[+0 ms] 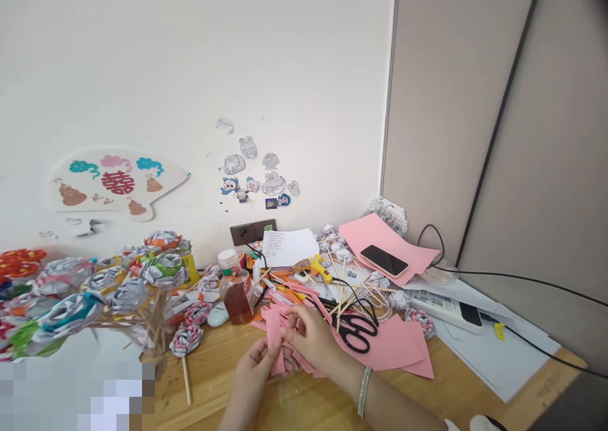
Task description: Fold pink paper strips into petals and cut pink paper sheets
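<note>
My left hand (258,362) is closed on a pink paper strip (273,330), its thumb lying along the strip's lower part. From the right, my right hand (310,337) reaches in with bent fingers pinched at the strip's edge. A silver bangle circles the right wrist. More pink strips lie under and behind both hands. Beside the right hand, black-handled scissors (357,334) rest on pink paper sheets (392,345). Behind the hands a yellow glue gun (320,269) lies among sticks and paper scraps.
Rolled paper flowers (133,292) crowd the left side. A white-capped bottle (228,268) and a brown box (239,302) stand behind the hands. On the right are a phone (384,261), a power strip (446,311), black cables and white sheets (498,349). A wall rises behind.
</note>
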A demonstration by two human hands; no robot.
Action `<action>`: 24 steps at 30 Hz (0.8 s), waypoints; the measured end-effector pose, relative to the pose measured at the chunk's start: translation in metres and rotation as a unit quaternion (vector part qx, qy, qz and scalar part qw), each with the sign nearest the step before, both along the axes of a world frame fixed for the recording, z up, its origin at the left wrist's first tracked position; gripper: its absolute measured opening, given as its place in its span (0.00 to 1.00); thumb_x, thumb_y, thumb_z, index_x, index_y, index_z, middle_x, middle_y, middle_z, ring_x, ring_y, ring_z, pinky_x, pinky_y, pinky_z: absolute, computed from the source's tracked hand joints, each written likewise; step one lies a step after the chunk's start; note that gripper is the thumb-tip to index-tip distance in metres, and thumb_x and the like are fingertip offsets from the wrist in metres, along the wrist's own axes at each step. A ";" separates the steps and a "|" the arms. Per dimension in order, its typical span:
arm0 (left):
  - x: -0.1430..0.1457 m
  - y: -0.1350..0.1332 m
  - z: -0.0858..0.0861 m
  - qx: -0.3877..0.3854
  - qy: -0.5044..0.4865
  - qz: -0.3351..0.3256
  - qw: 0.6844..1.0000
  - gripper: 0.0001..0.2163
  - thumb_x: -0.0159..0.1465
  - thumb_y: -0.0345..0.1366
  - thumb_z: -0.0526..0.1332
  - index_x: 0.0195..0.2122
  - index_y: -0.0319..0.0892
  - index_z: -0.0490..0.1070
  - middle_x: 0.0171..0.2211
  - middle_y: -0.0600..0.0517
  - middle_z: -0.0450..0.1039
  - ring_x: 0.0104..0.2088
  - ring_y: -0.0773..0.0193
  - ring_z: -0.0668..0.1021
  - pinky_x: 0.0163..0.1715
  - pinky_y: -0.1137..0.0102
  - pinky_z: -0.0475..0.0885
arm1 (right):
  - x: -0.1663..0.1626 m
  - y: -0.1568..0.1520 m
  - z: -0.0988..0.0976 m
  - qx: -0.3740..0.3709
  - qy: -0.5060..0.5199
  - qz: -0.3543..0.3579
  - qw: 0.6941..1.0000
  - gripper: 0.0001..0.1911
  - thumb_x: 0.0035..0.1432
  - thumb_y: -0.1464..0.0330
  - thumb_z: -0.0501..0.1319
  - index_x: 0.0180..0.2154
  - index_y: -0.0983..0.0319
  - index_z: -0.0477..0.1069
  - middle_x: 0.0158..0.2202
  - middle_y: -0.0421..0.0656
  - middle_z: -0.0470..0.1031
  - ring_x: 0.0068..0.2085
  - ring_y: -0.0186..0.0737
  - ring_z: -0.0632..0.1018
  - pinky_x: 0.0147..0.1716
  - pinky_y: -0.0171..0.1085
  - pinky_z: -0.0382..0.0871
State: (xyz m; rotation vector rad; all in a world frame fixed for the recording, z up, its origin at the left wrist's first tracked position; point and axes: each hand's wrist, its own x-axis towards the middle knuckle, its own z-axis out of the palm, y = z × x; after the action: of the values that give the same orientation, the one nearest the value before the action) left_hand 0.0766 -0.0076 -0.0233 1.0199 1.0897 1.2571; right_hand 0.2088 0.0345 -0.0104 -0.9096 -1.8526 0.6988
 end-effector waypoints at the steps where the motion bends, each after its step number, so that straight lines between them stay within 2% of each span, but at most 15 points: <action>1: 0.003 -0.002 0.001 -0.004 0.025 -0.026 0.999 0.14 0.49 0.46 0.62 0.23 0.38 0.69 0.16 0.55 0.72 0.17 0.68 0.72 0.19 0.75 0.66 | 0.000 0.002 -0.002 -0.052 0.031 0.023 0.998 0.11 0.50 0.66 0.57 0.37 0.62 0.67 0.31 0.41 0.68 0.30 0.34 0.68 0.27 0.32 0.61; 3: 0.011 -0.007 0.003 -0.016 0.058 -0.052 0.997 0.15 0.50 0.47 0.60 0.21 0.38 0.68 0.15 0.55 0.72 0.15 0.69 0.71 0.17 0.75 0.64 | -0.001 0.005 -0.004 -0.137 0.076 0.074 0.985 0.08 0.51 0.66 0.55 0.31 0.64 0.67 0.27 0.39 0.67 0.27 0.32 0.68 0.25 0.31 0.61; 5: 0.018 -0.011 0.004 -0.024 0.068 -0.047 0.996 0.15 0.51 0.47 0.59 0.22 0.39 0.67 0.16 0.55 0.72 0.15 0.70 0.71 0.16 0.76 0.63 | -0.003 0.006 -0.004 -0.175 0.106 0.096 0.974 0.08 0.51 0.66 0.54 0.25 0.64 0.66 0.22 0.37 0.64 0.25 0.31 0.66 0.23 0.30 0.60; 10: 0.020 -0.013 -0.003 -0.047 0.072 -0.054 0.995 0.16 0.52 0.49 0.58 0.24 0.39 0.65 0.16 0.55 0.73 0.13 0.70 0.72 0.14 0.77 0.62 | -0.002 0.003 0.002 -0.139 0.154 0.066 0.976 0.07 0.47 0.71 0.55 0.20 0.64 0.63 0.22 0.38 0.64 0.28 0.32 0.67 0.27 0.30 0.60; 16: 0.012 -0.007 -0.016 -0.047 0.104 -0.073 0.991 0.18 0.52 0.52 0.56 0.25 0.40 0.63 0.11 0.56 0.71 0.09 0.70 0.70 0.11 0.77 0.61 | 0.001 0.001 0.002 -0.203 0.148 0.106 0.962 0.08 0.48 0.68 0.54 0.21 0.64 0.63 0.18 0.35 0.60 0.21 0.30 0.63 0.20 0.29 0.55; 21: 0.017 -0.004 -0.020 -0.031 0.108 -0.077 0.991 0.19 0.51 0.53 0.55 0.23 0.39 0.64 0.13 0.54 0.71 0.12 0.69 0.71 0.13 0.76 0.64 | -0.002 0.007 -0.009 -0.135 0.129 0.045 0.981 0.07 0.45 0.72 0.54 0.18 0.64 0.61 0.19 0.36 0.60 0.24 0.31 0.63 0.24 0.29 0.57; 24: 0.019 -0.003 -0.022 -0.025 0.096 -0.055 0.994 0.20 0.50 0.55 0.55 0.22 0.40 0.63 0.13 0.54 0.70 0.14 0.67 0.72 0.12 0.76 0.63 | -0.003 0.009 -0.012 -0.143 0.112 0.025 0.983 0.07 0.47 0.72 0.53 0.19 0.63 0.61 0.19 0.36 0.60 0.24 0.31 0.63 0.24 0.30 0.57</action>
State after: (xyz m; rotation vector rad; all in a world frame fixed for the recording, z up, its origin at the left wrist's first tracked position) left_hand 0.0955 -0.0110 -0.0452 1.1651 1.1885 1.0541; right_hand 0.2059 0.0434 -0.0223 -0.9249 -1.6043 1.0742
